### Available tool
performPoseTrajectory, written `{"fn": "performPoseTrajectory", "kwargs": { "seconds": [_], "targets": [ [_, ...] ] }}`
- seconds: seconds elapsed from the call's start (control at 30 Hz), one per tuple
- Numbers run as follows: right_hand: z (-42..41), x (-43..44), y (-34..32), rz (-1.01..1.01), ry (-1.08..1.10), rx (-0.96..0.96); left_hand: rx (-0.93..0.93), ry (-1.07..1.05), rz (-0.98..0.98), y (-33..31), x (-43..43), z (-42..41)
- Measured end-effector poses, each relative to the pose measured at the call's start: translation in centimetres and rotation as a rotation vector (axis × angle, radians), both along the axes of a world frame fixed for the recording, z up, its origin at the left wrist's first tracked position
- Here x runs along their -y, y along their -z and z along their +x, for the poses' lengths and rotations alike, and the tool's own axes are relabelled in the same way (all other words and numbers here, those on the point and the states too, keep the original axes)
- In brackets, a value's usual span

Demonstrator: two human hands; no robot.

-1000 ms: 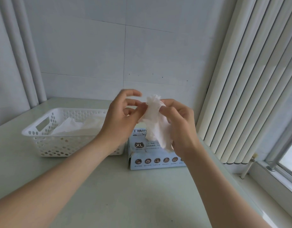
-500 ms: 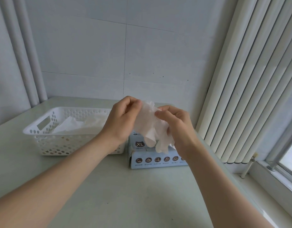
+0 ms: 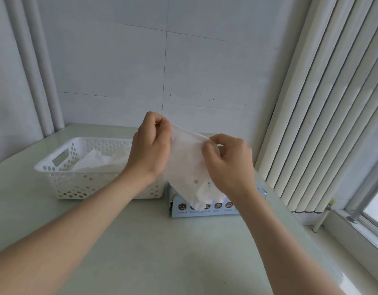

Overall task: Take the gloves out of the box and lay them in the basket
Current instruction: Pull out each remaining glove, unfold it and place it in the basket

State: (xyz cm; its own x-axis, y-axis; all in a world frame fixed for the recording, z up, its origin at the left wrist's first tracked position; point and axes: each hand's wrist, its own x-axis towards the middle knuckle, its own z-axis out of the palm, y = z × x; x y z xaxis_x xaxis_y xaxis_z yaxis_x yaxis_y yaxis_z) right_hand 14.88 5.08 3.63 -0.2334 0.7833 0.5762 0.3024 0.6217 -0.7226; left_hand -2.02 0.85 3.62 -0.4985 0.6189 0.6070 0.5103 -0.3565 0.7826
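Both hands are up over the worktop (image 3: 162, 256) w/ one thin white glove (image 3: 184, 167) spread between them. The left hand (image 3: 150, 150) has its fingers curled tight, pinching the glove's top edge. The right hand (image 3: 230, 165) pinches the same edge lower and to the right, thumb and fingers closed on the film. The glove's finger end dangles in front of the box (image 3: 219, 210), just over its front panel. It's not over the basket (image 3: 62, 165), which sits just beside the box on the left.

So where are we? Mid-task, I'd say. There's a pile of gloves (image 3: 98, 161) in the basket already, and this one is out of the box but not laid in yet. Left to do: carry it across to the left, set it down, then go back for more, if there are any.

That's the catch, tho. The box's opening is hidden behind the glove and the right hand, so there's no telling how many remain. Its right end is covered by the right wrist.

The count in the basket is a guess too: white on white, and the left arm blocks the basket's right part. One glove in hand or two stuck together? Can't tell.
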Motion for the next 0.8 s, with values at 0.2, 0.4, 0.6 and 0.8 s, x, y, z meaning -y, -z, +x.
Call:
{"fn": "performPoseTrajectory", "kwargs": {
  "seconds": [0.2, 0.4, 0.6, 0.8],
  "targets": [
    [-0.9, 0.3, 0.1, 0.058, 0.195, 0.229, -0.136, -0.105, 0.089, -1.3, 0.6, -1.0],
    [-3.5, -0.9, -0.8, -0.027, 0.196, 0.163, -0.134, -0.209, 0.035, -1.7, 0.4, -3.0],
    [-6.9, -1.8, -2.9, -0.082, 0.195, 0.215, -0.108, -0.326, -0.245, -3.7, 0.8, -7.1],
    [-12.0, -3.0, -3.9, -0.161, 0.11, 0.268, -0.108, -0.316, -0.501, -3.7, 1.6, -13.1]
  ]
}}
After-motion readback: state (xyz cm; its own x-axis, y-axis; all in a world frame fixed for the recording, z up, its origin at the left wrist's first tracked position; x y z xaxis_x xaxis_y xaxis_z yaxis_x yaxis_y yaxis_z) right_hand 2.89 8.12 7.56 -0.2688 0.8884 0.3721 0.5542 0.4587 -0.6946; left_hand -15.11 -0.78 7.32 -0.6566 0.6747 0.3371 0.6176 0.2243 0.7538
